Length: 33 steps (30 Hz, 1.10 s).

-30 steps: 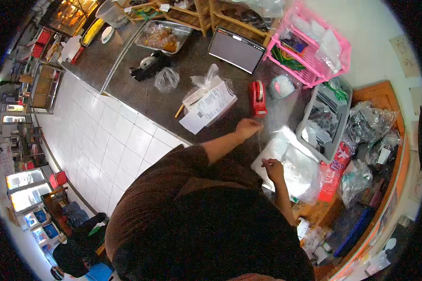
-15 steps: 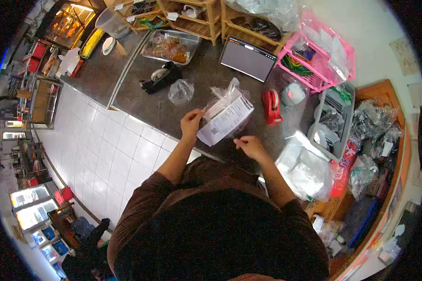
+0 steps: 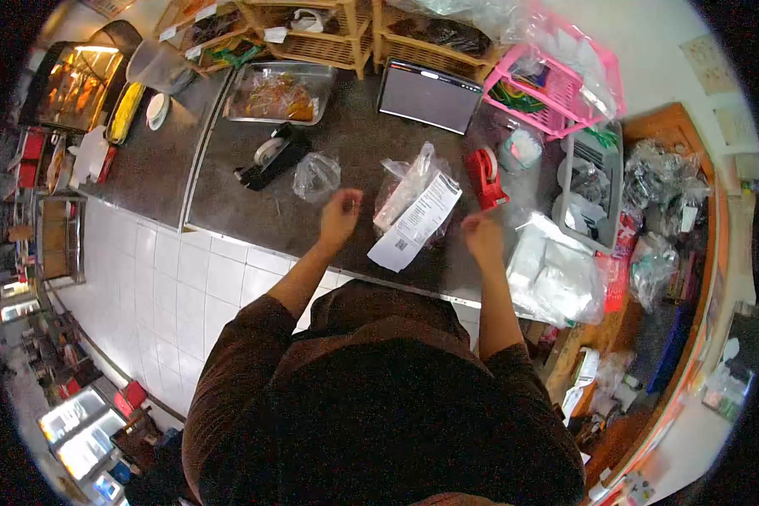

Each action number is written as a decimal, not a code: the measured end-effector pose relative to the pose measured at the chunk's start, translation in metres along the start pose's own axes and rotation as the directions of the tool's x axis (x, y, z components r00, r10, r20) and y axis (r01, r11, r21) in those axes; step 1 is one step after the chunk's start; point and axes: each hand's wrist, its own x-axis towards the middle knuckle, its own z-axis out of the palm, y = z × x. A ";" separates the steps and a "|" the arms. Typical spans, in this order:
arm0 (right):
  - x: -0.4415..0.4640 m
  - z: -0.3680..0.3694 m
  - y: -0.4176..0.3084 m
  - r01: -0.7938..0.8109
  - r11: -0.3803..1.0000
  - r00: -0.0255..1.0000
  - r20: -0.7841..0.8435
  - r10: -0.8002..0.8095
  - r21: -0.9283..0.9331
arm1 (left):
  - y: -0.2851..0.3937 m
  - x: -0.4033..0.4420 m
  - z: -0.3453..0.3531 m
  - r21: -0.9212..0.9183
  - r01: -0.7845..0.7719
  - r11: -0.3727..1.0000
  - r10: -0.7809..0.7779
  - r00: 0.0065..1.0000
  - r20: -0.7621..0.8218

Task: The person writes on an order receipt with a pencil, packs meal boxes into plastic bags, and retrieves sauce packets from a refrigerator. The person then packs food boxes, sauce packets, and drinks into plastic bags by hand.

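A clear plastic bag package (image 3: 394,201) with reddish contents lies on the dark counter. A printed paper receipt (image 3: 419,221) with a square code rests along its right side. To the left of the package is my left hand (image 3: 339,221), apart from it, with loosely bent fingers and nothing visible in them. My right hand (image 3: 484,239) is to the right of the receipt, just below a red tape dispenser (image 3: 487,179); motion smears its fingers. A crumpled clear bag (image 3: 317,176) and a black tape dispenser (image 3: 273,157) sit beyond my left hand.
A tablet (image 3: 430,97) stands at the back, beside a metal tray (image 3: 325,88) and a pink basket (image 3: 565,88). To the right are a grey bin (image 3: 609,198) and stacked plastic bags (image 3: 557,274). The counter's front edge (image 3: 379,280) runs before my body.
My left hand has let go of the package and drawn left. My right hand has moved right and up, towards the red tape dispenser. The camera view has shifted.
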 end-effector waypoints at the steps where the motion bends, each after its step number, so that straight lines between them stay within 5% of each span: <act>1: 0.003 -0.010 -0.008 0.062 0.980 0.980 -0.199 -0.024 0.189 | 0.020 0.005 -0.006 -0.114 0.023 0.993 -0.034 0.995 -0.097; 2: 0.010 -0.028 -0.029 0.159 0.922 0.919 -0.393 -0.008 0.353 | 0.065 0.010 -0.009 0.082 -0.036 0.996 0.043 0.996 -0.079; 3: 0.016 -0.041 -0.050 0.268 0.900 0.905 -0.409 -0.114 0.343 | 0.062 0.025 0.002 0.082 -0.039 0.996 0.044 0.997 -0.065; 5: 0.034 -0.040 -0.090 0.375 0.837 0.909 -0.336 -0.247 0.399 | 0.050 0.057 0.027 -0.287 0.116 0.951 -0.054 0.975 0.214; 7: 0.047 -0.026 -0.115 0.415 0.805 0.896 -0.342 -0.283 0.423 | 0.078 0.060 0.034 -0.389 0.081 0.918 -0.028 0.990 0.140; 9: 0.056 -0.031 -0.132 0.265 0.828 0.964 -0.166 -0.209 0.494 | 0.111 0.062 0.031 -0.487 0.032 0.873 -0.007 0.999 0.051; 12: 0.027 -0.063 -0.136 0.229 0.652 0.973 -0.164 -0.160 0.723 | 0.122 0.045 0.018 -0.584 -0.072 0.808 0.089 0.996 -0.001; 13: 0.011 -0.067 -0.135 0.166 0.524 0.986 -0.142 -0.087 0.835 | 0.116 0.039 0.014 -0.804 0.146 0.576 -0.090 0.989 0.116; 14: 0.001 -0.067 -0.119 0.140 0.550 0.990 -0.106 -0.093 0.823 | 0.111 0.032 0.011 -0.914 0.323 0.246 -0.214 0.938 0.274; 16: -0.021 -0.055 -0.100 0.117 0.576 0.992 -0.063 -0.113 0.809 | 0.108 0.015 0.008 -0.899 0.360 0.251 -0.224 0.925 0.307; 17: -0.031 -0.046 -0.094 0.032 0.365 0.999 -0.027 -0.020 0.931 | 0.107 0.011 0.006 -0.877 0.410 0.253 -0.219 0.907 0.361; 18: -0.037 -0.045 -0.095 -0.043 0.127 0.997 0.035 0.066 0.991 | 0.100 0.011 0.001 -0.834 0.455 0.313 -0.053 0.885 0.463; 19: -0.038 -0.046 -0.094 -0.049 0.129 0.997 0.041 0.059 0.990 | 0.095 0.012 -0.001 -0.837 0.451 0.309 -0.058 0.888 0.456; 22: -0.035 -0.056 -0.092 -0.080 -0.244 0.997 0.082 0.000 0.966 | 0.086 0.017 -0.002 -0.830 0.499 0.250 0.059 0.848 0.527; 25: -0.030 -0.056 -0.108 -0.078 -0.200 0.980 0.038 -0.196 0.977 | 0.099 0.014 -0.001 -0.792 0.597 0.127 -0.076 0.802 0.593; 26: -0.031 -0.054 -0.118 -0.008 0.117 0.996 0.019 -0.092 0.993 | 0.107 0.011 0.000 -0.792 0.597 0.127 -0.073 0.802 0.593; 27: -0.032 -0.056 -0.123 -0.004 0.119 0.996 0.015 -0.092 0.993 | 0.117 0.007 0.001 -0.731 0.565 0.382 -0.115 0.814 0.570; 28: -0.032 -0.059 -0.127 0.077 0.369 0.994 -0.043 -0.101 0.926 | 0.123 0.007 0.002 -0.611 0.505 0.609 -0.149 0.830 0.537; 29: -0.031 -0.061 -0.129 0.151 0.592 0.988 -0.095 -0.125 0.792 | 0.123 0.009 0.002 -0.612 0.504 0.609 -0.146 0.830 0.538; 32: -0.025 -0.058 -0.117 0.093 0.595 0.996 -0.081 -0.048 0.798 | 0.111 0.017 -0.014 -0.594 0.527 0.607 -0.143 0.808 0.571; 33: -0.023 -0.059 -0.112 0.115 0.606 0.992 -0.117 -0.036 0.787 | 0.102 0.021 -0.022 -0.501 0.506 0.702 -0.248 0.833 0.494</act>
